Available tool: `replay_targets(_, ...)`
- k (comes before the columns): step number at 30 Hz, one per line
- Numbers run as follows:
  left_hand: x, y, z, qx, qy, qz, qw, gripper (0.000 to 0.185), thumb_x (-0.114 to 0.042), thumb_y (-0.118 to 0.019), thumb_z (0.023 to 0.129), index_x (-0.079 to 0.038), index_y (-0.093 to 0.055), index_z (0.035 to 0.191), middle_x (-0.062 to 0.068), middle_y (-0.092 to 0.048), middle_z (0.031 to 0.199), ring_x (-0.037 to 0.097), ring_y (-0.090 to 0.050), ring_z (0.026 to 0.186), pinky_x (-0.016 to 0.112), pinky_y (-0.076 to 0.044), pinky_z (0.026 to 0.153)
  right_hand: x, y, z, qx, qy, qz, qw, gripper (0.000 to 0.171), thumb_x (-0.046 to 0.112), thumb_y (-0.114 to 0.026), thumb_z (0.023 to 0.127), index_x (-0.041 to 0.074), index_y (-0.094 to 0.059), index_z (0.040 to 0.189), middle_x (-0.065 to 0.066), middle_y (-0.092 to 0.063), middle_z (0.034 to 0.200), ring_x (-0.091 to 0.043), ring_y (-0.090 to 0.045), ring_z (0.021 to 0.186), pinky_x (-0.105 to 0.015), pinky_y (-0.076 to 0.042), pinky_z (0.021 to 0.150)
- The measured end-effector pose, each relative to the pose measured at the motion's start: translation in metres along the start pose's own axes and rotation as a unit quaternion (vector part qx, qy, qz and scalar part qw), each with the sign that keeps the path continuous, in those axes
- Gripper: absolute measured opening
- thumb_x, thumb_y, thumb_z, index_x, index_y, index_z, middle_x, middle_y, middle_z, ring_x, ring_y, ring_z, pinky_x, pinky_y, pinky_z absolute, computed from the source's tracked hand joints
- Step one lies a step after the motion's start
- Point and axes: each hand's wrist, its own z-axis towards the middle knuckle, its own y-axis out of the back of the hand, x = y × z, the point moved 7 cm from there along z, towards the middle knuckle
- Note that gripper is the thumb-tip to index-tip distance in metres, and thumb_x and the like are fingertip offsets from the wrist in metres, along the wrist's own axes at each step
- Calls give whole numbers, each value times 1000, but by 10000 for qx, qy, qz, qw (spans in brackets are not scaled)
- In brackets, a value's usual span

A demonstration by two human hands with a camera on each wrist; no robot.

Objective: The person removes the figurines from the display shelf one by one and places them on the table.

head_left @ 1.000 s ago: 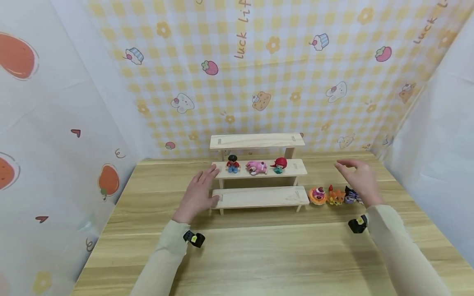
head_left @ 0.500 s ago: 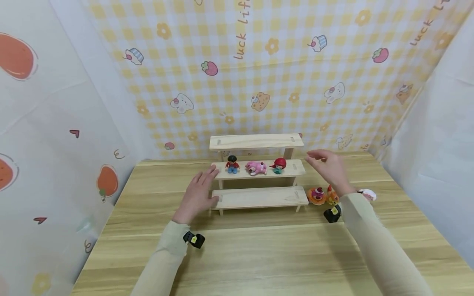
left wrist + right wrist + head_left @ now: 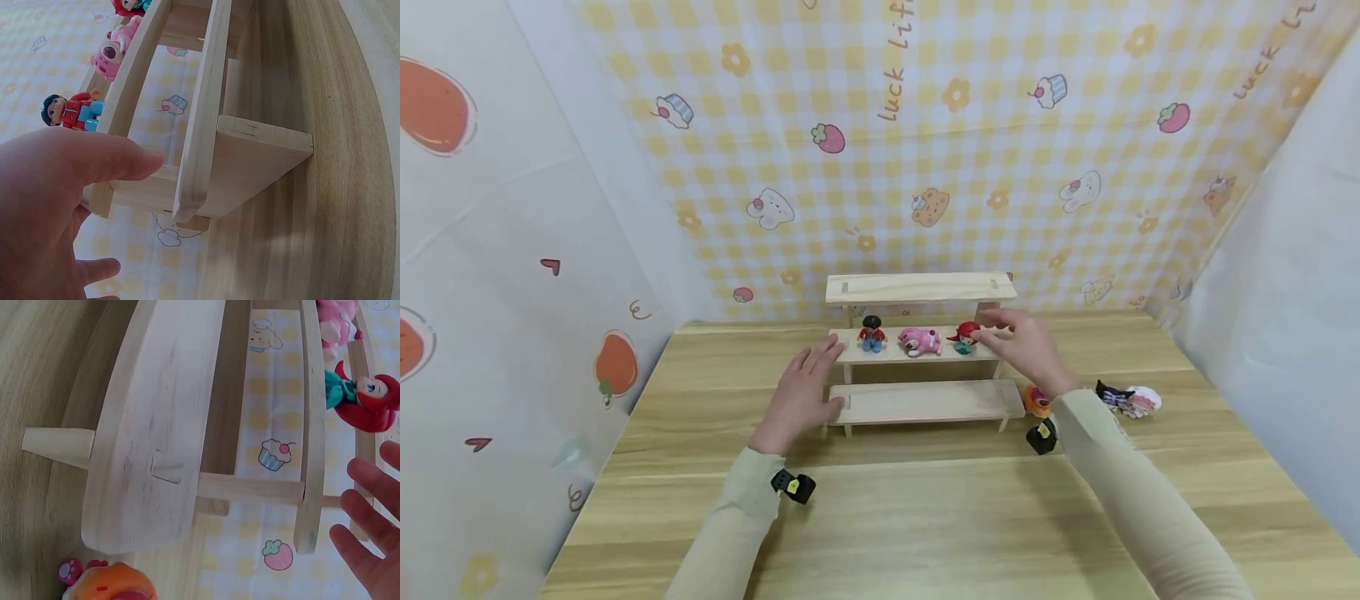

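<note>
A three-tier wooden shelf (image 3: 925,402) stands at the middle of the table. On its middle tier are a black-haired boy figure (image 3: 871,333), a pink bear (image 3: 920,340) lying down and a red-haired figure (image 3: 965,336). My left hand (image 3: 801,392) rests with straight fingers against the shelf's left end; in the left wrist view its thumb (image 3: 106,159) touches the wood near the boy figure (image 3: 72,112). My right hand (image 3: 1024,346) hovers at the right end of the middle tier. Its straight fingers (image 3: 369,487) are just short of the red-haired figure (image 3: 365,400).
An orange and pink toy (image 3: 1037,401) sits on the table (image 3: 925,517) by the shelf's right foot, partly behind my right wrist. A black and purple figure (image 3: 1112,394) and a pink-white one (image 3: 1143,402) lie further right. Patterned walls enclose three sides.
My right hand has moved left from above the toys on the table to the middle tier beside the red-haired figure. My left hand has stayed put.
</note>
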Motion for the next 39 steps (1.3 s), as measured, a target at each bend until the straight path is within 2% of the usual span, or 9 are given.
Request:
replay_targets(4, 0, -1, -1, 24, -6, 33, 10000, 84, -23, -74, 80, -9, -30, 150, 7, -23, 159, 34, -28, 142, 51, -18, 119, 3, -7, -2, 133, 43, 143, 9998, 49, 39, -67, 87, 8, -63, 125, -15, -63, 123, -34, -62, 108, -49, -53, 90)
replay_targets(8, 0, -1, -2, 24, -27, 14, 10000, 83, -23, -73, 81, -10, -29, 150, 6, -22, 159, 34, -27, 142, 51, -17, 119, 5, -11, -2, 97, -55, 63, 9999, 47, 36, -69, 87, 10, -63, 126, -15, -65, 115, -33, -66, 98, -45, -56, 80)
replay_targets(11, 2, 0, -5, 0, 25, -10, 10000, 82, -22, -73, 80, -9, -30, 149, 7, -23, 159, 35, -28, 142, 51, -17, 119, 9, -14, -1, 57, 10, -28, 10000, 46, 35, -69, 87, 8, -64, 124, -15, -67, 107, -28, -66, 90, -38, -56, 72)
replay_targets(15, 5, 2, -8, -60, 16, 24, 10000, 83, -23, -74, 79, -7, -31, 148, 9, -24, 158, 34, -29, 142, 51, -17, 119, 14, -16, -1, 74, 69, 127, 9999, 44, 30, -69, 88, 5, -64, 123, -16, -66, 107, -26, -63, 87, -32, -54, 67)
replay_targets(18, 3, 3, -7, -67, -51, 33, 10000, 84, -24, -74, 79, -7, -30, 149, 9, -23, 158, 33, -29, 142, 51, -17, 119, 11, -12, -2, 61, 29, 304, 9995, 40, 25, -68, 89, 4, -63, 123, -17, -66, 108, -26, -61, 89, -30, -53, 67)
replay_targets(23, 0, 4, -1, 26, -4, 8, 10000, 83, -23, -73, 81, -8, -29, 150, 7, -21, 159, 34, -27, 142, 51, -16, 119, 5, -1, -2, -104, 120, 226, 9996, 38, 22, -66, 90, 1, -63, 122, -18, -66, 109, -27, -59, 89, -29, -50, 66)
replay_targets(28, 0, 6, 2, 23, -28, 47, 10000, 84, -22, -73, 80, -7, -29, 149, 8, -21, 159, 31, -27, 143, 50, -16, 119, -4, 13, -6, -269, 50, 180, 9995, 41, 26, -64, 91, 2, -62, 124, -17, -66, 107, -28, -58, 89, -30, -49, 68)
replay_targets(39, 0, 0, -2, 2, 7, -78, 10000, 84, -24, -73, 80, -10, -30, 150, 5, -22, 159, 41, -27, 140, 52, -17, 118, -42, 48, -36, -632, -284, -48, 9976, 47, 31, -60, 94, 0, -57, 128, -19, -65, 109, -29, -58, 96, -38, -48, 79)
